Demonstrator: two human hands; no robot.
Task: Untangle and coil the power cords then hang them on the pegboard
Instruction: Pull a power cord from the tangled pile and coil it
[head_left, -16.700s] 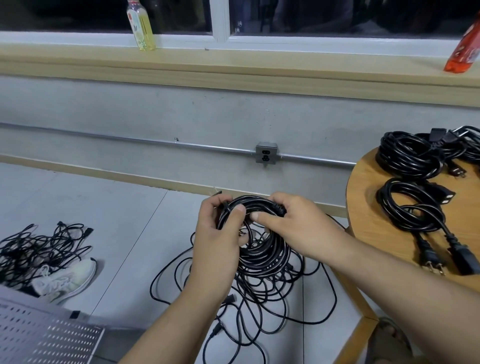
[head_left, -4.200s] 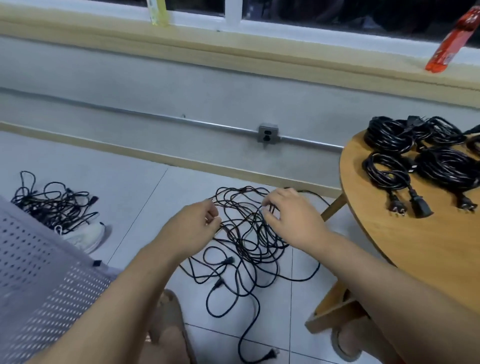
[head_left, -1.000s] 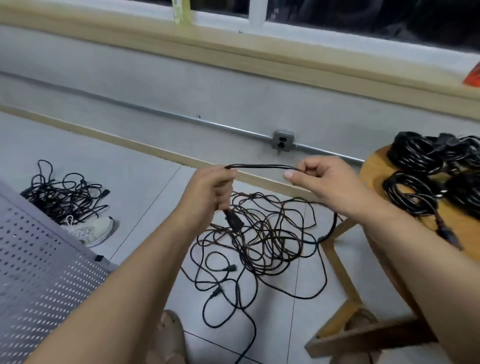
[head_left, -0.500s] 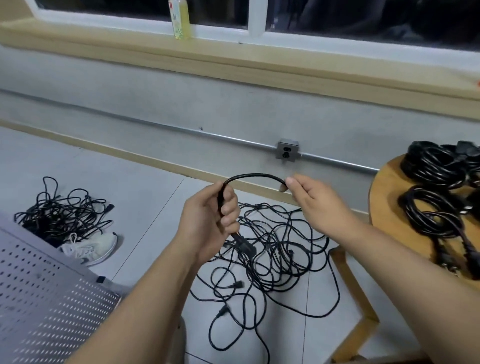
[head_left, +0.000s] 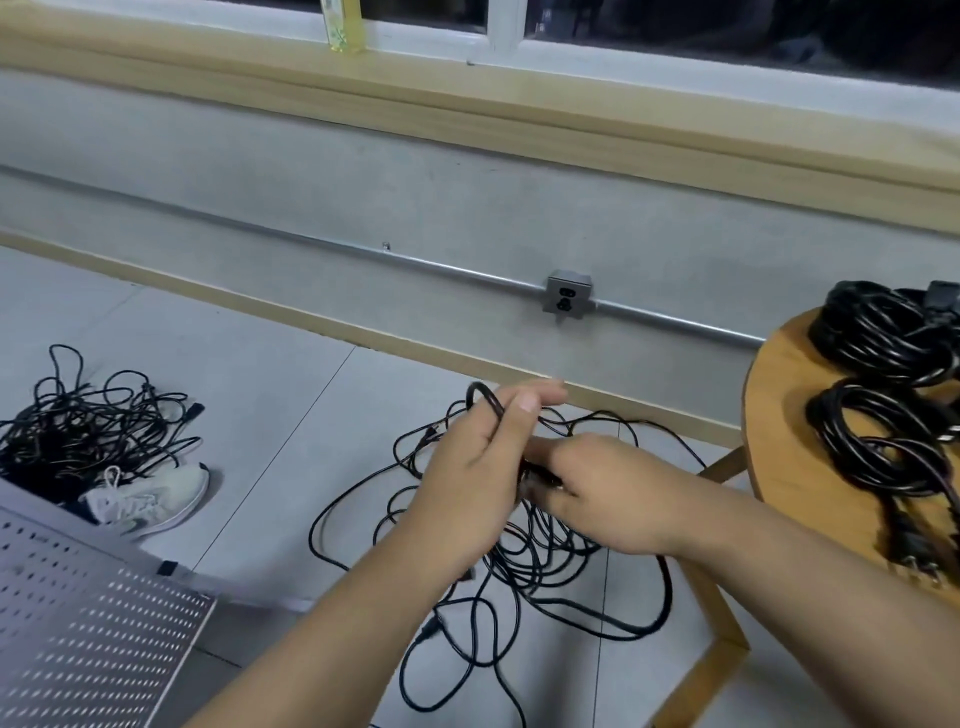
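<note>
A tangled black power cord (head_left: 524, 571) lies on the tiled floor below my hands. My left hand (head_left: 467, 478) holds a loop of that cord, which arcs over my fingers near the thumb. My right hand (head_left: 608, 493) is close against the left, pinching the same cord just below the loop. A second tangled pile of cords (head_left: 88, 431) lies on the floor at the left. Several coiled cords (head_left: 878, 415) rest on the round wooden table (head_left: 779, 415) at the right. The grey pegboard (head_left: 78, 623) fills the lower left corner.
A white sneaker (head_left: 150, 499) lies by the left cord pile. A wall outlet (head_left: 569, 299) sits on a metal conduit along the grey wall. A bottle (head_left: 340, 26) stands on the window sill. The table's wooden leg (head_left: 711, 613) stands right of the tangle.
My right hand has moved left and down to meet my left hand. The length of cord held between them has shortened into a small loop over my left fingers.
</note>
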